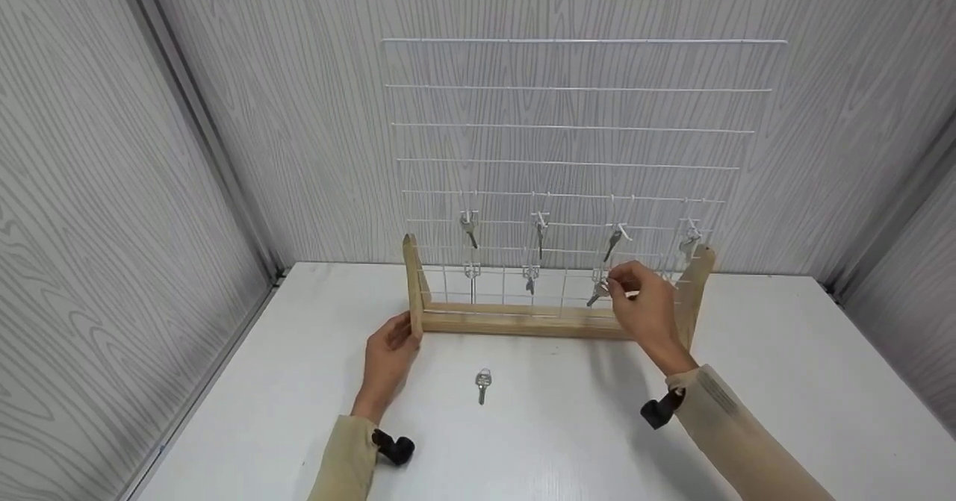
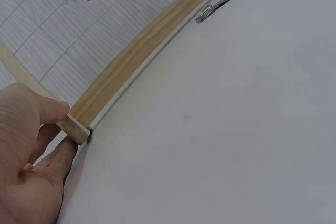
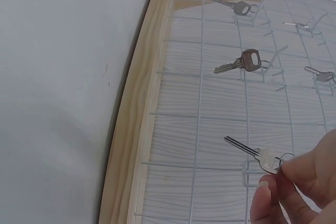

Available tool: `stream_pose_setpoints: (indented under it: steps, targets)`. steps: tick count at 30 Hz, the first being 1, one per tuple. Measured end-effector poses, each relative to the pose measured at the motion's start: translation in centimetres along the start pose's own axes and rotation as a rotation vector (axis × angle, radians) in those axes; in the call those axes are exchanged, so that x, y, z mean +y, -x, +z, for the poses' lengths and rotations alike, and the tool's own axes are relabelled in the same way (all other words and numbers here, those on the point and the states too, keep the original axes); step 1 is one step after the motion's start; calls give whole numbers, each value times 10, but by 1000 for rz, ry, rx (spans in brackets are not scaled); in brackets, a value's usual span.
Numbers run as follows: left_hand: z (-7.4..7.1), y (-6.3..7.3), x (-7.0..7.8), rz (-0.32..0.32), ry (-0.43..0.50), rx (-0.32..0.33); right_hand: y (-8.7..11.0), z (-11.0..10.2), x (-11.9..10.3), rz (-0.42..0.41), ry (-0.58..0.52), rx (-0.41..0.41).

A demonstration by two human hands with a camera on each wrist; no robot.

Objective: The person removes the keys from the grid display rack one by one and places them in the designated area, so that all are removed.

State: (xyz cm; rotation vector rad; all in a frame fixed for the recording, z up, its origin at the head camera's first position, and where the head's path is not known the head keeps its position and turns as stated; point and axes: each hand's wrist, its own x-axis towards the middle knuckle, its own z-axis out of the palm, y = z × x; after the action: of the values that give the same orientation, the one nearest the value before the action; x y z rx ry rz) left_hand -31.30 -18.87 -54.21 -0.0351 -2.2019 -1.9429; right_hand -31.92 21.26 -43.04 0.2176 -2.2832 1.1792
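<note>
A white wire grid (image 1: 582,163) rises from a wooden stand (image 1: 523,323) on the white table. My left hand (image 1: 390,355) grips the foot of its left wooden upright (image 2: 73,128), thumb on one side and fingers on the other. With thumb and fingertips, my right hand (image 1: 646,307) pinches the ring of a silver key (image 3: 268,160) in front of the lower hook row. The fingers hide whether that ring touches the hook. A loose key (image 1: 483,386) with a ring lies on the table in front of the stand, between the hands.
Several keys hang on the grid's hooks, among them a key (image 1: 468,228) at upper left and another key (image 1: 530,284) in the lower row. Behind the grid stands a grey wood-patterned wall (image 1: 299,113); similar panels flank the table (image 1: 314,307).
</note>
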Motion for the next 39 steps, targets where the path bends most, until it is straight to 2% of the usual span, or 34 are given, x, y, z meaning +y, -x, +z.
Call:
stream_pose_setpoints:
  steps: [6, 14, 22, 29, 39]
  targets:
    - [-1, 3, 1, 3, 0, -5, 4, -4, -2, -2, -4, -9]
    - [-2, 2, -1, -8, -13, 5, 8, -12, -6, -51, -34, -36]
    - [-2, 3, -2, -2, -4, 3, 9, -18, -10, -42, -39, -84]
    - [-1, 3, -3, 4, 0, 13, 12, -20, -17, -34, -32, -136]
    - [1, 3, 1, 13, 9, -9, 12, -11, -25, -19, -102, -248]
